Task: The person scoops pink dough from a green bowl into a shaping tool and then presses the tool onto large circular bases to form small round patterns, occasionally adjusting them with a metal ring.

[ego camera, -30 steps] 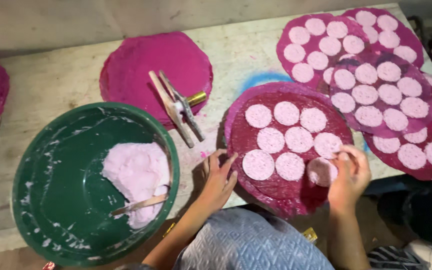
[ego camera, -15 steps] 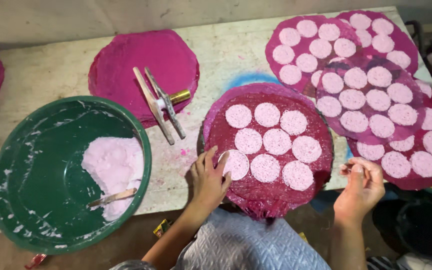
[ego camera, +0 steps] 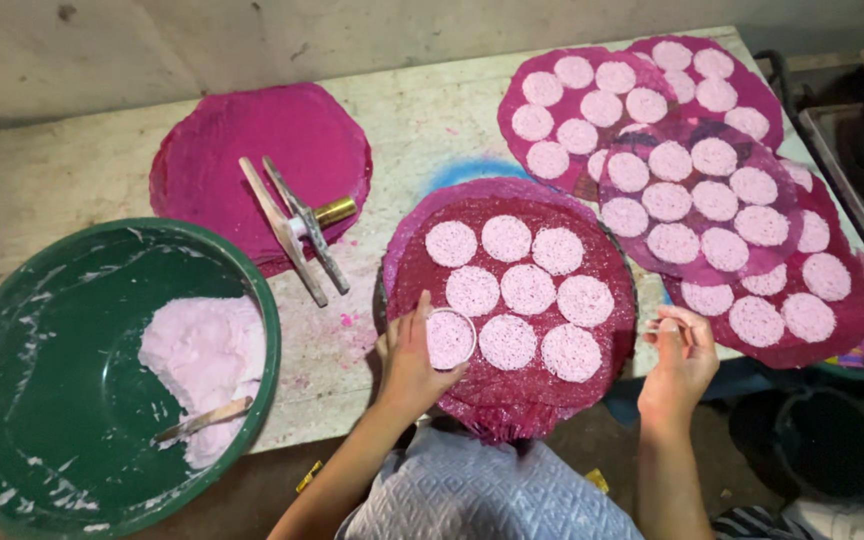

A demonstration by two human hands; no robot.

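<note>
A round dark-red tray (ego camera: 512, 385) lies in front of me with several pale pink discs (ego camera: 529, 288) on it. My left hand (ego camera: 410, 358) rests on the tray's lower left part and holds a white ring mould (ego camera: 450, 338) around a pink disc. My right hand (ego camera: 680, 358) hovers at the tray's right edge, off the table, fingers pinched on a small pale stick (ego camera: 658, 327). To the left stands a green basin (ego camera: 72, 470) with pink paste (ego camera: 202, 355) and a wooden spatula (ego camera: 202, 420) lying in it.
Three more red trays (ego camera: 832, 325) of pink discs overlap at the right. An empty magenta tray (ego camera: 212, 150) at the back left carries a wooden tong-like tool (ego camera: 297, 228). The pale table top (ego camera: 422, 120) ends at a wall behind. Dark containers (ego camera: 812, 440) sit on the floor at the right.
My left hand moved from the tray's edge onto it and set the ring mould at the lower left spot. My right hand drew back off the tray to its right edge.
</note>
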